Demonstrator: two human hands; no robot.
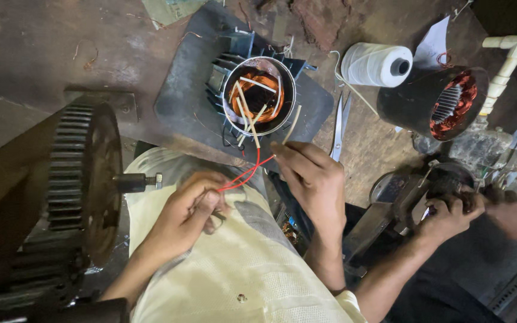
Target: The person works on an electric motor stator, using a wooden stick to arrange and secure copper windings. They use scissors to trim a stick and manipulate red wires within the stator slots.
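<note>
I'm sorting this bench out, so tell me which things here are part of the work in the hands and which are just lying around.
In hand:
- left hand pinching the red wires
- right hand at the same wires
- finned stator with copper windings, which the wires run to

Lying about:
- scissors
- white thread spool
- black stator
- big gear

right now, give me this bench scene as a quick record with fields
left hand: left hand pinching red wires
right hand: right hand by the wires' upper end, near the stator
stator: finned motor stator, copper windings, pale strips sticking out
nearby: scissors, white thread spool, second stator
other person: hands on a dark part, right
</note>
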